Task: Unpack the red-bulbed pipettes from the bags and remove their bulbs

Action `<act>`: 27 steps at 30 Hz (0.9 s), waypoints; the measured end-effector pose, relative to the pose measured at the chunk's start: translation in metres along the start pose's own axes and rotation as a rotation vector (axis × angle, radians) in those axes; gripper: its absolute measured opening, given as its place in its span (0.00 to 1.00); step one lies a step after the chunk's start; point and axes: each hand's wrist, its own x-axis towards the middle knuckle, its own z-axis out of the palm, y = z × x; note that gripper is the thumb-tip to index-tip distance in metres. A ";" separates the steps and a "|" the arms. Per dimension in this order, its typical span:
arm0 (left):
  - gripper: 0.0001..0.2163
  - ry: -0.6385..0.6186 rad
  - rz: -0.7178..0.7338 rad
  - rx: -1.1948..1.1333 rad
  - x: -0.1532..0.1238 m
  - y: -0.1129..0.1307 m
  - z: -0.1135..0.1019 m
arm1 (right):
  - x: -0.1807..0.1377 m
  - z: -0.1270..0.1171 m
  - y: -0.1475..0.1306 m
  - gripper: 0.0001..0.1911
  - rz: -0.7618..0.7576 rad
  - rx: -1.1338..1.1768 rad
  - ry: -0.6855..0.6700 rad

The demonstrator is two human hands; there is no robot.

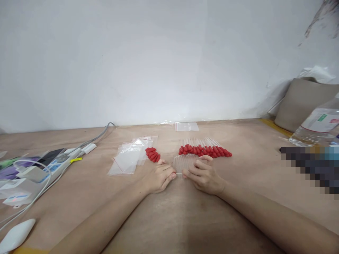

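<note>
Nearest me, my forearms run in from the lower corners of the frame across the bare brown table (180, 218) and meet at its middle. My left hand (159, 176) lies knuckles up, fingers curled and drawn nearly shut, their tips pinched on the near end of the clear tubes (184, 163). My right hand (202, 174) faces it, fingertips touching the same end, fingers bent and resting on the tubes with the thumb on top. I cannot tell whether that hand grips one or only steadies them.

The tubes lie side by side in a flat row just beyond my fingertips, at the centre of the frame. I judge that keeps them from rolling and puts each end in easy reach.

Just left of them, touching my left hand, is a small heap of loose red bulbs (153, 154). Behind the tubes is a row of capped droppers (205, 150), red ends toward me, kept apart from the bare ones. Left of centre, zip bags (131, 157) overlap in a loose stack.

Farther out, a power strip (57, 160) and a grey cable (99, 135) fill the left edge, well apart from my hands. A water bottle (317, 125) and a cushion (302, 102) sit at the right. One flat bag (186, 126) lies by the wall.
</note>
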 end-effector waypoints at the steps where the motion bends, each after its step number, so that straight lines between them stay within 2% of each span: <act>1: 0.13 -0.010 -0.004 -0.008 -0.001 0.001 0.000 | -0.002 -0.002 0.001 0.06 -0.017 -0.022 0.002; 4: 0.13 -0.002 -0.018 -0.037 -0.005 0.000 -0.002 | -0.008 -0.010 0.006 0.09 -0.054 -0.047 0.024; 6: 0.14 0.056 -0.079 -0.037 -0.011 -0.004 -0.006 | -0.014 -0.015 0.014 0.12 -0.025 -0.057 0.043; 9: 0.13 0.187 -0.291 0.005 -0.020 -0.016 -0.016 | -0.020 -0.017 0.026 0.12 0.201 -0.105 0.076; 12: 0.13 0.279 -0.436 0.032 -0.023 -0.029 -0.020 | -0.022 -0.012 0.033 0.12 0.419 -0.116 0.015; 15: 0.14 0.330 -0.449 0.045 -0.018 -0.039 -0.016 | -0.022 -0.009 0.033 0.12 0.487 -0.103 -0.040; 18: 0.12 0.328 -0.440 0.103 -0.011 -0.043 -0.010 | -0.023 -0.008 0.032 0.09 0.525 -0.100 -0.002; 22: 0.04 0.274 -0.386 0.329 -0.008 -0.046 -0.009 | -0.023 -0.008 0.031 0.08 0.492 -0.112 -0.007; 27: 0.04 0.286 -0.376 0.429 -0.010 -0.049 -0.009 | -0.022 -0.009 0.028 0.07 0.462 -0.118 -0.012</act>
